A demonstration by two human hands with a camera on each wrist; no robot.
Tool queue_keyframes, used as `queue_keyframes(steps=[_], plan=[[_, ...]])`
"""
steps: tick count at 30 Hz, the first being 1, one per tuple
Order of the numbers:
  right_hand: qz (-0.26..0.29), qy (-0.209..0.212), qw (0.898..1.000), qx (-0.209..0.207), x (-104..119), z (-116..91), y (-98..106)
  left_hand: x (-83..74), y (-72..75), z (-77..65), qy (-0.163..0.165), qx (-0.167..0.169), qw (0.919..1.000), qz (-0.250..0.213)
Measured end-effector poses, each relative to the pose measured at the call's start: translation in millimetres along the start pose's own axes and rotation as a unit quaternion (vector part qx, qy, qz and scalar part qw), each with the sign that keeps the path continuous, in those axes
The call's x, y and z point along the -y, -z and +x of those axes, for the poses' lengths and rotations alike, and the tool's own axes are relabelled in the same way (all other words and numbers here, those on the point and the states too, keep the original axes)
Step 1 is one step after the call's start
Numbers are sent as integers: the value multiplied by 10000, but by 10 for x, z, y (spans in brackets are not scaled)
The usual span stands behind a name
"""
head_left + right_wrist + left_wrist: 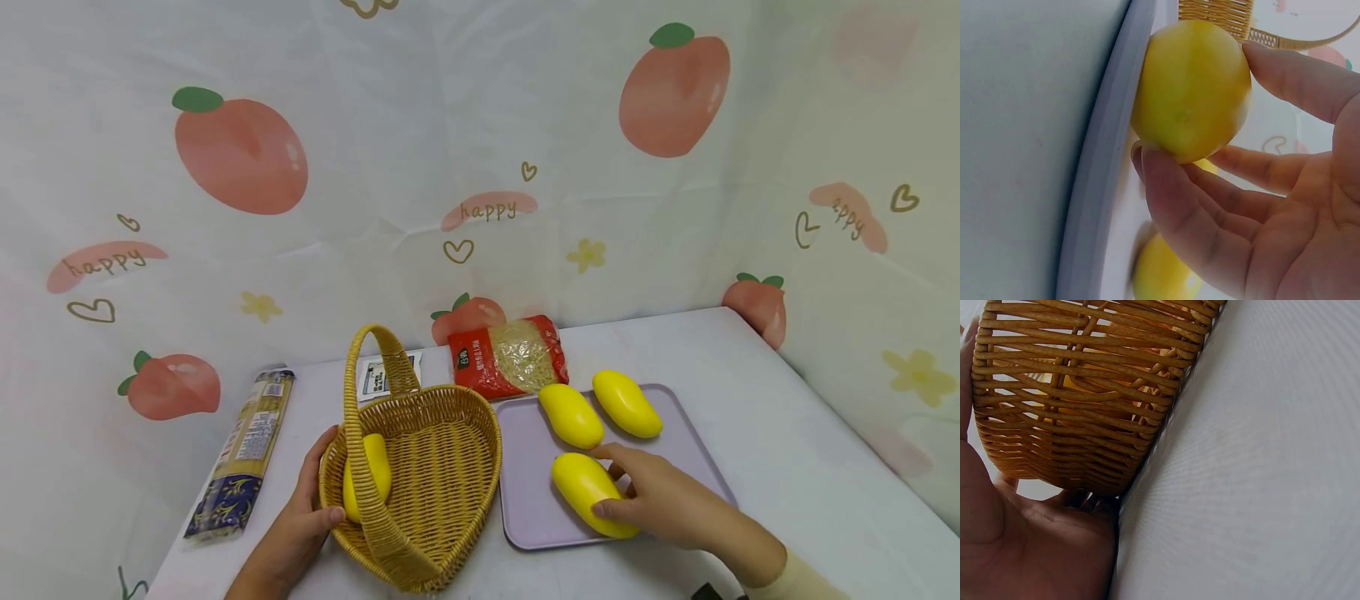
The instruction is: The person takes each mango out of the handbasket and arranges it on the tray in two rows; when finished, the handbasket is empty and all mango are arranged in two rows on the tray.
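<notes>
My left hand (295, 525) holds the left side of a heart-shaped wicker basket (435, 471), thumb at the rim and fingers along the outer wall. Inside the basket, partly behind its handle, lies a yellow mango (379, 468). My right hand (663, 496) grips another mango (587, 492) at the near side of a pale purple tray (528, 517). In the right wrist view, the thumb and curled fingers lie on opposite sides of this mango (1194, 90). Two more mangoes, one (572, 415) left and one (627, 403) right, rest farther back on the tray.
A red bag of pasta (510, 357) lies behind the tray, against the printed backdrop. Left of the basket is a long noodle packet (243, 454). A small white sachet (375, 379) sits behind the basket handle. The tray stands right beside the basket.
</notes>
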State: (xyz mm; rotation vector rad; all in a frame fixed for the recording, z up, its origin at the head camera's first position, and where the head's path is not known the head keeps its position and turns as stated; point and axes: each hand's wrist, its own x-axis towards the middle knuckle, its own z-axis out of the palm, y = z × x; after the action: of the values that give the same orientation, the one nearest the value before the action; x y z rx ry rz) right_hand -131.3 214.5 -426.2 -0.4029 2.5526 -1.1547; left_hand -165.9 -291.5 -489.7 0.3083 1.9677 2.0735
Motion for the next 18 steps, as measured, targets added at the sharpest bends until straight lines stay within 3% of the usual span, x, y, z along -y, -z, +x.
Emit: queue_keyframes(steps=[10, 18], plan=[[95, -459, 9989, -34, 11, 47, -15, 11, 15, 19, 94, -55, 9999, -12], [45, -553, 9984, -77, 6, 35, -23, 1, 4, 3, 104, -43, 9999, -49]])
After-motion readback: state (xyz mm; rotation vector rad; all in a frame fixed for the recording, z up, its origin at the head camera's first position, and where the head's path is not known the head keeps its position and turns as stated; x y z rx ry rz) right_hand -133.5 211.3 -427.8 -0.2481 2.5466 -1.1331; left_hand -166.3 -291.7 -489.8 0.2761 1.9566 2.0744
